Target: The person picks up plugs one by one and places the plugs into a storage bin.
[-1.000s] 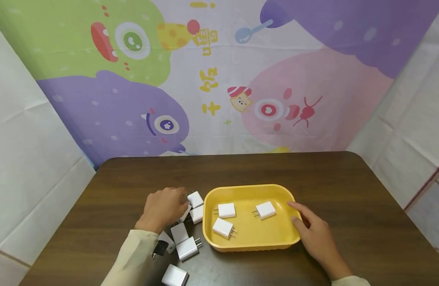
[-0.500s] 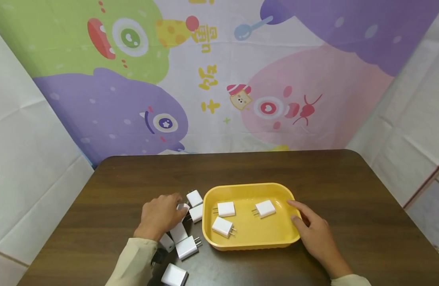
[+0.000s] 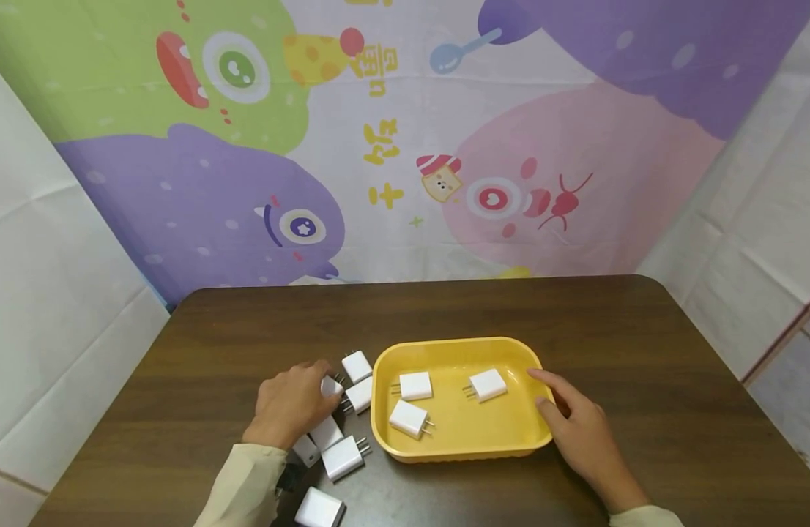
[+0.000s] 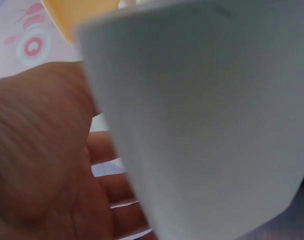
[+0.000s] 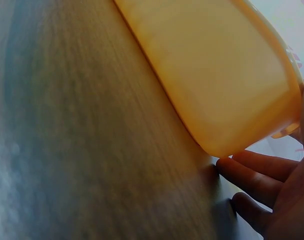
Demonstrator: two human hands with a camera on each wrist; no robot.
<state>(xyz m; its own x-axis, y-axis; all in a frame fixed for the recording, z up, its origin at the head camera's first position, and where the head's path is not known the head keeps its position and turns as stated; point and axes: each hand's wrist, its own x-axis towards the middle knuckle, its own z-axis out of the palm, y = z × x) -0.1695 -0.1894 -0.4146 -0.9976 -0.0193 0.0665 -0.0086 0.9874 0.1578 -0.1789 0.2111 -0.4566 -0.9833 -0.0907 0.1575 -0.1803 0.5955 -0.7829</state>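
Observation:
My left hand (image 3: pixel 291 404) is at the pile of white charger plugs on the left, its thumb and forefinger pinching one charger plug (image 3: pixel 330 386) with prongs pointing up and right. A blurred white block (image 4: pixel 202 120) fills much of the left wrist view and hides part of that hand's fingers. On the other side, my right hand (image 3: pixel 579 432) holds the right end of a yellow tray (image 3: pixel 463 455), thumb and forefinger over the rim. Its other fingers (image 5: pixel 252 182) lie by the outer wall in the right wrist view. Three charger plugs, one of them at the right (image 3: pixel 488 385), lie inside.
Two charger plugs, one upper (image 3: pixel 357 367) and one lower (image 3: pixel 360 395), lie against the tray's left side. A larger charger plug (image 3: pixel 343 458) and another (image 3: pixel 320 508) sit nearer the front of the brown table (image 3: pixel 286 315). A printed cloth (image 3: pixel 392 241) hangs behind.
My left hand has drawn back slightly left and toward me, and the charger plug between its fingers has shifted left with it. My right hand stays at the tray.

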